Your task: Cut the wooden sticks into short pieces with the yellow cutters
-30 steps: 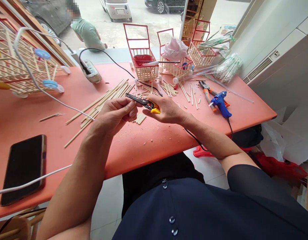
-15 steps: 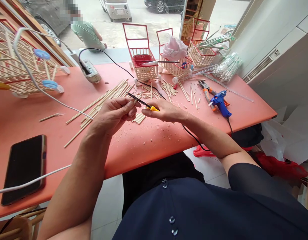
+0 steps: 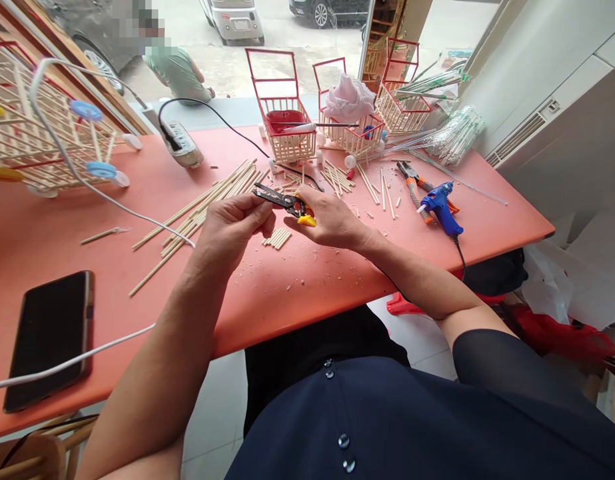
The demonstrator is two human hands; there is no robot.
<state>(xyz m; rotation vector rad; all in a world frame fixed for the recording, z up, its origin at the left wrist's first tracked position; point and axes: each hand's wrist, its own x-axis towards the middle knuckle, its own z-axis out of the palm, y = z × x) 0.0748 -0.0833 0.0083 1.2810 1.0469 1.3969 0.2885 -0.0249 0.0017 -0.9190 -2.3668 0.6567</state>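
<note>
My right hand (image 3: 333, 219) grips wire strippers (image 3: 277, 196) with black jaws and yellow handles. Their jaws point left and reach across to the fingertips of my left hand (image 3: 237, 225). That hand is closed in a pinch on a short wooden stick, which the fingers and the tool mostly hide. Just below the hands lies a row of short cut sticks (image 3: 276, 239). Long wooden sticks (image 3: 207, 208) lie in a loose bundle beyond and beside my left hand. More short pieces (image 3: 336, 177) are scattered past my right hand.
Small stick-built carts (image 3: 292, 143) with red trim stand along the back. A blue glue gun (image 3: 441, 205) and orange-handled pliers (image 3: 410, 183) lie to the right. At left are a phone (image 3: 50, 340), a white cable (image 3: 112, 200) and a power strip (image 3: 184, 143).
The wire strippers have turned in my right hand, so the flat of their jaws now faces up. The stick tip seen at my left fingertips is now hidden.
</note>
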